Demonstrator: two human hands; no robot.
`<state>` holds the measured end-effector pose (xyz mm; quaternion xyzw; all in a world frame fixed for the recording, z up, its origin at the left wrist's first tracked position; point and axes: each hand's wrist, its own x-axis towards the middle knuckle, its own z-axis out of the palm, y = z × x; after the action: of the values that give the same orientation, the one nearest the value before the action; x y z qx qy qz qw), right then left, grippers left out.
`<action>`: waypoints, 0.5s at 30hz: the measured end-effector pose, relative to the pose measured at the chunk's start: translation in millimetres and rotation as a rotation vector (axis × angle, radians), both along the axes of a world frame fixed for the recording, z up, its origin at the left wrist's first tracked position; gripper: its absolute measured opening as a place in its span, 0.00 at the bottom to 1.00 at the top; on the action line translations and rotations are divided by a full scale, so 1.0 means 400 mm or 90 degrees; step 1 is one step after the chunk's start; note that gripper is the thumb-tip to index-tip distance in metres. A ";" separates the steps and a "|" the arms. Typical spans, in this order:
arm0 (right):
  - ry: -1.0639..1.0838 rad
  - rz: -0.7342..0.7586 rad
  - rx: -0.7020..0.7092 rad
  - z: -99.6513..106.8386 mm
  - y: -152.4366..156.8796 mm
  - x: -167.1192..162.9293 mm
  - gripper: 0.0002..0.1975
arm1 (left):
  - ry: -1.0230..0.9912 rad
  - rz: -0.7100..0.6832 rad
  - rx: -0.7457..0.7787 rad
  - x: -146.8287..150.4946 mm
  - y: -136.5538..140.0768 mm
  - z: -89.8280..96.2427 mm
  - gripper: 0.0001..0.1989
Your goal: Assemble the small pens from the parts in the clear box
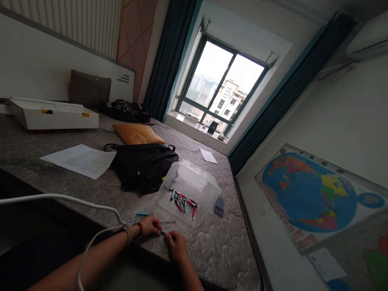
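My left hand (pixel 149 226), with a red band at its wrist, is closed in a pinch on one end of a slim dark pen (pixel 162 233). Its other end is pinched by my right hand (pixel 177 244), just beside it. Both hands are low above the front edge of the mattress, and the fingers hide most of the pen. A blue pen (pixel 143 214) lies just beyond my left hand. Past the hands, a clear plastic box (pixel 200 179) holds several red, blue and silver pens (pixel 183 202) in a loose pile.
Behind the box lies a black bag (pixel 144 168), with a printed sheet (pixel 83 160) to its left and an orange envelope (pixel 139 134) beyond. A white cable (pixel 78 199) crosses over my left forearm. Farther back are a white case (pixel 61 116) and a cushion (pixel 89 89).
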<state>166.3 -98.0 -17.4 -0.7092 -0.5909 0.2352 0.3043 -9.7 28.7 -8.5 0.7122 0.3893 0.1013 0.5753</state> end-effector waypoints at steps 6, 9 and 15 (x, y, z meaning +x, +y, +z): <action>-0.012 0.026 -0.084 0.032 0.005 -0.002 0.20 | 0.010 -0.022 0.026 -0.018 0.008 -0.010 0.18; 0.005 0.048 -0.111 0.036 0.013 0.002 0.21 | 0.009 -0.029 0.033 -0.022 0.009 -0.015 0.18; 0.044 0.081 -0.119 0.027 0.023 0.007 0.23 | -0.009 -0.023 0.052 -0.028 0.004 -0.011 0.18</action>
<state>169.0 -88.6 -6.7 -0.6871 -0.5992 0.3326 0.2415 -21.0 30.2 -13.1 0.7412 0.3682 0.1116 0.5500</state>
